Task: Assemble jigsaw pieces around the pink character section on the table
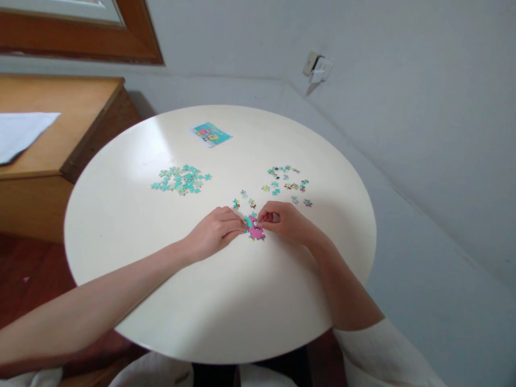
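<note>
A small patch of joined jigsaw puzzle pieces, pink with teal edges and part of a cartoon face, lies on the round white table. My left hand is closed, its fingertips gripping the patch at its left edge. From the other side, my right hand pinches thumb and forefinger at the patch's upper right; the piece between them is mostly hidden by the fingers. Just beyond the patch lie a few loose puzzle pieces, among them a yellow and black piece and a teal and orange piece.
Teal puzzle pieces form a heap at the left of the white table. Several mixed-colour pieces are scattered at the right. A picture card lies toward the back. A wooden cabinet stands left, and walls border the back and right.
</note>
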A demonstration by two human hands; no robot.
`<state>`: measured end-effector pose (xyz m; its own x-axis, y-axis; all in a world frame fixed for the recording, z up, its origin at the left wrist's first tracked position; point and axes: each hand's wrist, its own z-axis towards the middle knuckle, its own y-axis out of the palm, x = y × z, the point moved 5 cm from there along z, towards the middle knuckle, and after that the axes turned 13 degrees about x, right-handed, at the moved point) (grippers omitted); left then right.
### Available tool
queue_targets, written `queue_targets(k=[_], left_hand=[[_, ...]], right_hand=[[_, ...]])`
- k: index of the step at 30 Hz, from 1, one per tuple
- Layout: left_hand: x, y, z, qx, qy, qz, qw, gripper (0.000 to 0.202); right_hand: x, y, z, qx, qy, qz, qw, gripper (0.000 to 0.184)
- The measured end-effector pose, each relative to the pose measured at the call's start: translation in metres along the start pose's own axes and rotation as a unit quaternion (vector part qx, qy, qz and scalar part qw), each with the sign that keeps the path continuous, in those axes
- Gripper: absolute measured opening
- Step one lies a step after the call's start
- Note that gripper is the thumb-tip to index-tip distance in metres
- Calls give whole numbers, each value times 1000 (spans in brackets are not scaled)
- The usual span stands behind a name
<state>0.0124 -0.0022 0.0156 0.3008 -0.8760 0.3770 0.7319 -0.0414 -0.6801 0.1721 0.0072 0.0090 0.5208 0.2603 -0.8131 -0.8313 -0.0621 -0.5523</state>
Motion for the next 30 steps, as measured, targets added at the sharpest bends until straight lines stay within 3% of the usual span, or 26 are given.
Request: queue_targets(k=[9,20,30], left_hand=[[1,0,0,20,22,6,1000,29],[-1,0,-1,7,9,26,1000,29],[-2,2,-3,-41,-15,83,996,24]], right_hand=[[-1,1,0,-4,8,-3,1000,10],[-1,2,0,-12,15,4,1000,12],[-2,3,1,-13,9,-10,1000,11]])
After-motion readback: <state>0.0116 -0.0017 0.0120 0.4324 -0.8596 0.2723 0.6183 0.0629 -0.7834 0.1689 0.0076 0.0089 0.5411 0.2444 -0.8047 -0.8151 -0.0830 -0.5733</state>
